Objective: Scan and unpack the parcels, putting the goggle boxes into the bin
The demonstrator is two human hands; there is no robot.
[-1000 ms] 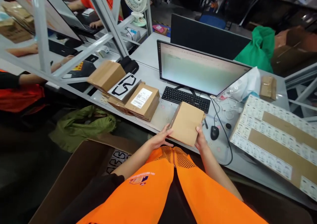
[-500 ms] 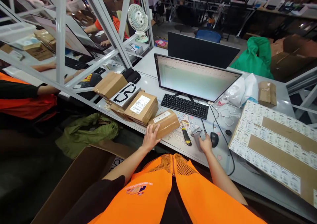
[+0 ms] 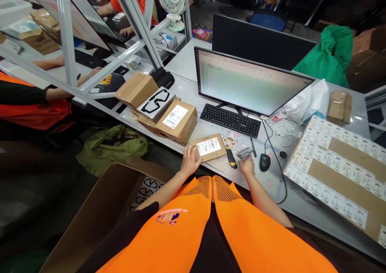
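At the near edge of the desk, my left hand (image 3: 190,161) grips the left end of a small cardboard box (image 3: 211,146). The box's label and some handwriting face up. My right hand (image 3: 247,167) is closed around a grey handheld scanner (image 3: 245,154), its head toward the box. Between the box and the scanner lies a yellow and black utility knife (image 3: 230,159). A dark pen (image 3: 253,147) and a black mouse (image 3: 265,162) are just right of the scanner.
Left of the box are a labelled carton (image 3: 177,122), a goggle-printed box (image 3: 155,102) and another carton (image 3: 136,89). A keyboard (image 3: 230,119) and monitor (image 3: 250,82) stand behind. A label-covered cardboard sheet (image 3: 340,176) lies right; an open carton (image 3: 99,208) is below left. A co-worker's arm (image 3: 64,89) shows beyond the frame.
The small box has been turned so its labelled broad face is up, still in my left hand. My right hand keeps the scanner, shifted slightly. The view has tilted down.
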